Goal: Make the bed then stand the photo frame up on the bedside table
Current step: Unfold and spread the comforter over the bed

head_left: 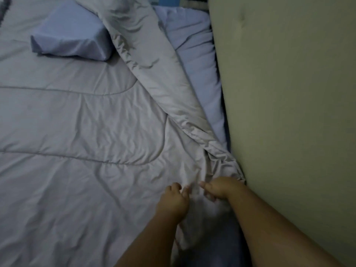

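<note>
Your left hand [173,201] reaches in from bottom edge, fingers curled, pinching fold of grey comforter [77,122]. Your right hand [221,187] just beside it, knuckles up, gripping same bunched edge, close against padded headboard [289,112]. Forearms bare, nearly parallel. Comforter spread over bed (near edge rolled back in long ridge), blue bedding [196,74] exposed along headboard. Blue pillow [71,35] lies on comforter, far left.

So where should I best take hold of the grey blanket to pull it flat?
Take the blanket by its folded-back edge, coming from the headboard side: the fold lies rolled over the blue sheet there. The left hand and right hand grip its near end.
</note>
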